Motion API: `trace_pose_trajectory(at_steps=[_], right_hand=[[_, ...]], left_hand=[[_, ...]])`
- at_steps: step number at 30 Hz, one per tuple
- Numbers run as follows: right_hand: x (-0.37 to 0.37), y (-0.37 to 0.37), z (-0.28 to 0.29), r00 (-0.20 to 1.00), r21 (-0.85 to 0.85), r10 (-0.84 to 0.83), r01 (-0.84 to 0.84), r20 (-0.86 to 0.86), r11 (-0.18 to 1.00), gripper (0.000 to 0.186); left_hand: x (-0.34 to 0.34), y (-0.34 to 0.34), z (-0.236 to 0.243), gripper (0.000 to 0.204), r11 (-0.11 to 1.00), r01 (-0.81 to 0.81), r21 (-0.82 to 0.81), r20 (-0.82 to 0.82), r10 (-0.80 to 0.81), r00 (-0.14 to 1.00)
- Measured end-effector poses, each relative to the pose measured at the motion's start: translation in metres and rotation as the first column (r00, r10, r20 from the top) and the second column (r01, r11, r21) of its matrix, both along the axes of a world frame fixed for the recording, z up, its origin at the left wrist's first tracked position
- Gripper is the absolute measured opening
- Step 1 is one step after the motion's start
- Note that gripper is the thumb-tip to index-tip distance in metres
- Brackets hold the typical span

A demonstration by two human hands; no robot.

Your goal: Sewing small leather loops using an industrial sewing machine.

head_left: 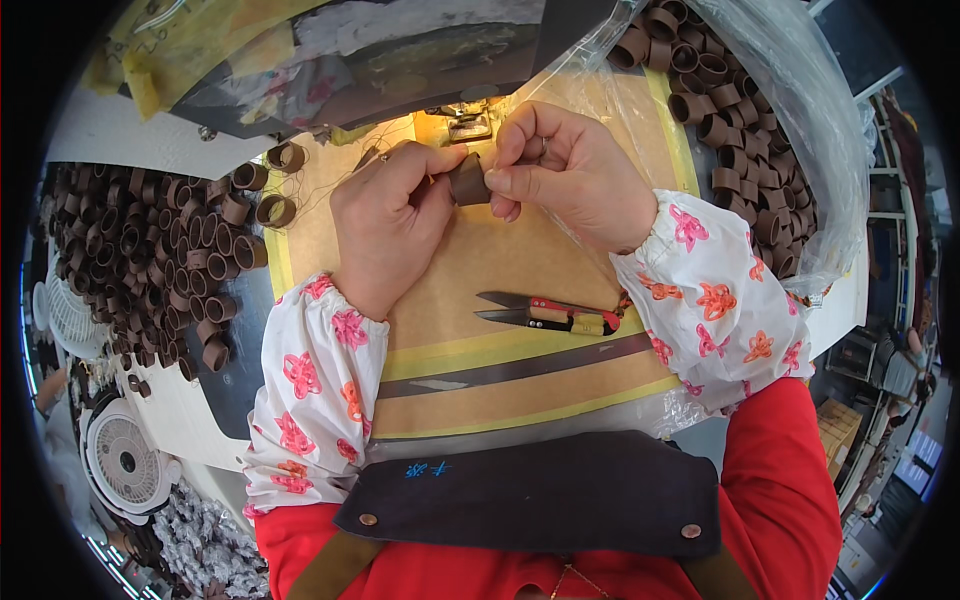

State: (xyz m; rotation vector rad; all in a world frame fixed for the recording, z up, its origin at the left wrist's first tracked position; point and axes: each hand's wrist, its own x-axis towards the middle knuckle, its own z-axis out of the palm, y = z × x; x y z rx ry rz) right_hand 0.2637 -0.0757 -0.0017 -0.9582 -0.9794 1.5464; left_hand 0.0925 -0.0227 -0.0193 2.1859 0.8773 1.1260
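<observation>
A small brown band [469,182] is held between my two hands just in front of a lit sewing machine needle plate [469,128]. My left hand [395,210] pinches it at its left side, fingers curled. My right hand [570,180] grips its right edge with thumb and fingertips. Below them, thread snips [548,314] with red and yellow handles lie on the kraft-paper work surface [480,365]. Loose threads trail left of the plate.
Piles of brown rings lie at left [160,250] and, inside a clear plastic bag [830,150], at upper right [735,140]. The dark machine body [400,60] overhangs the top. A white fan [128,458] stands at lower left; a person [905,370] is at far right.
</observation>
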Motion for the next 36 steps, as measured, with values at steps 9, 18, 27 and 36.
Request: trace_pose_trajectory(at_steps=[9, 18, 27, 36], right_hand=[[0.001, 0.0, 0.0, 1.0, 0.002, 0.001, -0.001, -0.01, 1.0, 0.013], [-0.007, 0.0, 0.003, 0.997, 0.016, -0.039, 0.038, 0.065, 0.999, 0.015], [0.029, -0.028, 0.038, 0.741, 0.503, -0.429, 0.143, 0.516, 0.852, 0.015], [0.323, -0.225, 0.056, -0.52, 0.797, -0.625, 0.52, 0.582, 0.309, 0.021]], left_hand=[[0.002, 0.0, 0.001, 0.015, 1.0, -0.004, -0.003, 0.009, 0.004, 1.0], [-0.004, 0.001, 0.002, 0.016, 1.0, -0.007, 0.02, -0.011, 0.007, 1.0], [-0.003, 0.005, -0.004, 0.016, 0.999, 0.011, -0.047, -0.153, -0.018, 0.988], [0.004, 0.011, -0.008, 0.012, 0.999, 0.009, 0.037, -0.186, -0.002, 0.982]])
